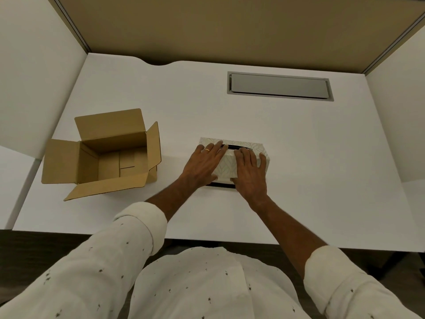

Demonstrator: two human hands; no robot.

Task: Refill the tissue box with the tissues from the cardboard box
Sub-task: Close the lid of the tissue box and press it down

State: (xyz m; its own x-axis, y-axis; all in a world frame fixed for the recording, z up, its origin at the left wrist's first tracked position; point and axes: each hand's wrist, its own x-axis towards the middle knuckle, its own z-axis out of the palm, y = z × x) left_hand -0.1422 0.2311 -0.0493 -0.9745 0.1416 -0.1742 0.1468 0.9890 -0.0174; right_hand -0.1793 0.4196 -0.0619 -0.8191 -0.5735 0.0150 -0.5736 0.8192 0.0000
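A pale patterned tissue box [226, 165] stands on the white desk [299, 139], slightly right of centre, its dark oval slot facing up. My left hand [203, 165] lies flat over the box's left part, fingers reaching the slot, a ring on one finger. On the box's right part my right hand [250, 173] presses down with fingers spread and the thumb at the front lower edge. A dark gap shows under the front of the box. The brown cardboard box [103, 155] stands to the left with its flaps open, and no tissues show inside it.
A grey cable hatch [279, 86] is set into the desk at the back right. White partition panels [34, 77] close in the desk on the left and right, and a tan panel rises behind. The desk's front edge runs just above my white sleeves.
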